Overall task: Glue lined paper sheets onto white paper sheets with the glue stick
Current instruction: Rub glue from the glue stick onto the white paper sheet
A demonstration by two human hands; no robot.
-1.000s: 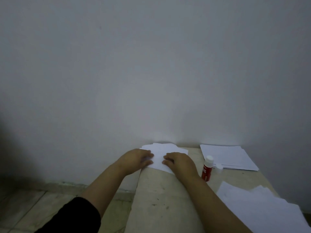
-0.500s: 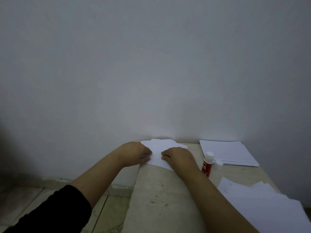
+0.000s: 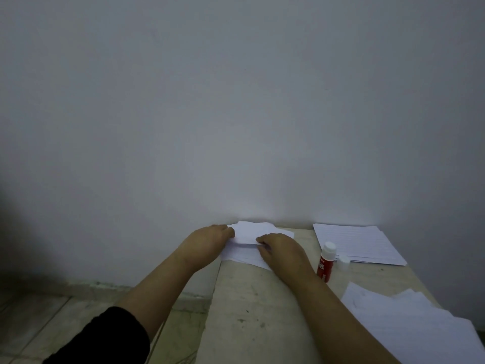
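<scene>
- Paper stack (image 3: 252, 236) is lain at the far left corner of the desk (image 3: 252, 306).
- Left hand (image 3: 207, 241) and right hand (image 3: 282, 249) are laid on the stack; whether sheets are pinched cannot be told.
- Glue stick (image 3: 326, 261) is stood uncapped, cap (image 3: 343, 261) beside it; lined sheets (image 3: 359, 243) are at the far right corner.

Near paper stack (image 3: 409, 327) cut off by right and bottom edges; glue stick (image 3: 325, 261) label unreadable.

You see matt white paper (image 3: 252, 232) on a dull, scuffed, stone-like table (image 3: 257, 311), a glossy red plastic glue stick (image 3: 325, 264), faintly ruled matt sheets (image 3: 359, 243), and a matt painted wall (image 3: 236, 114).
</scene>
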